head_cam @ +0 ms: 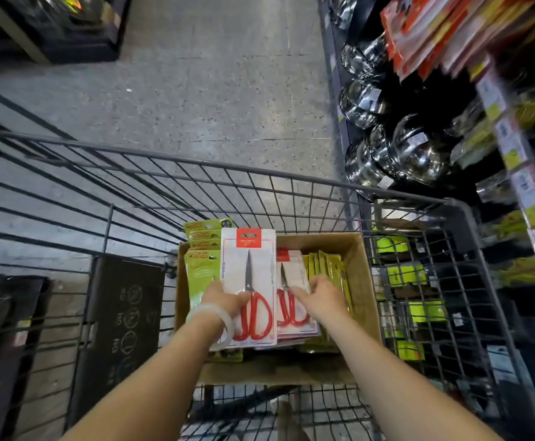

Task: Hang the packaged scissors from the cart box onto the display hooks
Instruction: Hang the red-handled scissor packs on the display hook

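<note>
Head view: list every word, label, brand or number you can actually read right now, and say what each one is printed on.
"Kitchen": printed sideways on the white scissors pack that the left hand holds.
Red brand panel atop that pack: white lettering, too small to read.
Green packs in the cardboard box: print blurred.
Dark cart flap: round pictogram signs, wording unreadable.
Shelf price tags: blurred, unreadable.

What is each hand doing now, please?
Left hand: holds the raised scissors pack.
Right hand: fingers on the scissors stack in the box; grip unclear.
</note>
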`<state>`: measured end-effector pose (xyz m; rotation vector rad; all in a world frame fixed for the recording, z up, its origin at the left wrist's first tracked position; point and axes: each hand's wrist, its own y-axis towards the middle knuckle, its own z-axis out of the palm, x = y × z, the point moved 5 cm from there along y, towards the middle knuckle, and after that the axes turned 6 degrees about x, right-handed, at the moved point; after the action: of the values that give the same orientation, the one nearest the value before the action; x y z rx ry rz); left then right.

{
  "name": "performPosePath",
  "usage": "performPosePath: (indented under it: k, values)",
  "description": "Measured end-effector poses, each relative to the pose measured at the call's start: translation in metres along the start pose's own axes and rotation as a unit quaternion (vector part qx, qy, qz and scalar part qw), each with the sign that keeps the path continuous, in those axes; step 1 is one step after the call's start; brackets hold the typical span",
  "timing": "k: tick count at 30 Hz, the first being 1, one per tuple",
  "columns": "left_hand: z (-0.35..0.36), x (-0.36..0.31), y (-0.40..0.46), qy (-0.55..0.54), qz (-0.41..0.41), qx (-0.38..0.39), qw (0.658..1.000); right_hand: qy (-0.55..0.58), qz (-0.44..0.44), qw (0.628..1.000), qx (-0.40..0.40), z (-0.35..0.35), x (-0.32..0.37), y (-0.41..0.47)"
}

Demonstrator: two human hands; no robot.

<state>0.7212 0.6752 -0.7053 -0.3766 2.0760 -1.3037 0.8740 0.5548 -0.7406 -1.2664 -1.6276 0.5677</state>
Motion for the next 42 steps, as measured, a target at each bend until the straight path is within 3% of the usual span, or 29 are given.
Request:
performPosePath:
  k: [2, 5, 11, 21, 25, 31, 36, 42]
  values:
    - [-0.006, 0.004, 0.0, -0.014, 0.001, 0.0, 1.0, -0.084, 0.012, 0.996, 0.014, 0.012, -0.001, 0.008]
    - [-0.012, 0.007, -0.001, -0.024, 0.009, -0.001, 1.0, -0.107, 0.045, 0.993, 0.019, 0.021, 0.0, 0.011]
    - [-0.015, 0.005, -0.014, -0.008, 0.028, 0.008, 1.0, 0.122, 0.082, 0.988, 0.038, 0.012, -0.007, 0.002]
    - [-0.028, -0.016, -0.094, 0.027, 0.171, 0.094, 0.98, 0.295, -0.117, 0.948, -0.014, -0.011, -0.007, -0.12]
    - [-0.028, -0.013, -0.147, 0.064, 0.25, 0.118, 0.959, 0.31, -0.164, 0.931, -0.099, -0.025, -0.027, -0.191]
    - [0.005, 0.022, -0.266, 0.11, 0.319, 0.22, 0.915, 0.332, -0.184, 0.895, -0.233, -0.032, -0.088, -0.306]
    - [0.065, 0.066, -0.32, 0.147, 0.314, 0.3, 0.889, 0.364, -0.156, 0.859, -0.325, -0.024, -0.166, -0.401]
    - [0.139, 0.149, -0.4, 0.243, 0.343, 0.405, 0.812, 0.391, -0.127, 0.816, -0.406, 0.002, -0.274, -0.507]
